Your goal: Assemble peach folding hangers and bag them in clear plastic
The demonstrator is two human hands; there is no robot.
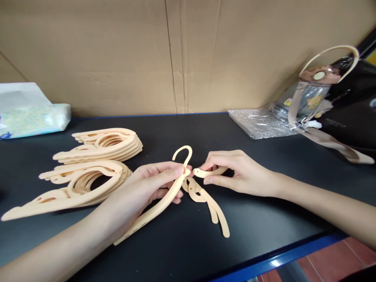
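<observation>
My left hand point(158, 178) is closed on a cream plastic hanger arm point(160, 207) with a hook point(188, 153) at its upper end. Between the thumb and fingers of my right hand point(235, 170) is a second, shorter-looking hanger piece point(205, 172), partly covered by the fingers. Its rounded, holed end points left, close to the hook's base; I cannot tell whether the two touch. Below, more cream hanger parts point(216, 207) lie on the black table, partly behind the left hand's piece. Two stacks of folded hangers, a rear one point(117, 150) and a front one point(64, 196), lie at the left.
A tissue pack point(35, 117) stands at the back left. Clear plastic wrap point(258, 123), a strapped bottle point(315, 94) and a black object point(352, 113) sit at the right. Brown cardboard point(123, 58) rises behind the table, whose front edge is blue point(282, 258).
</observation>
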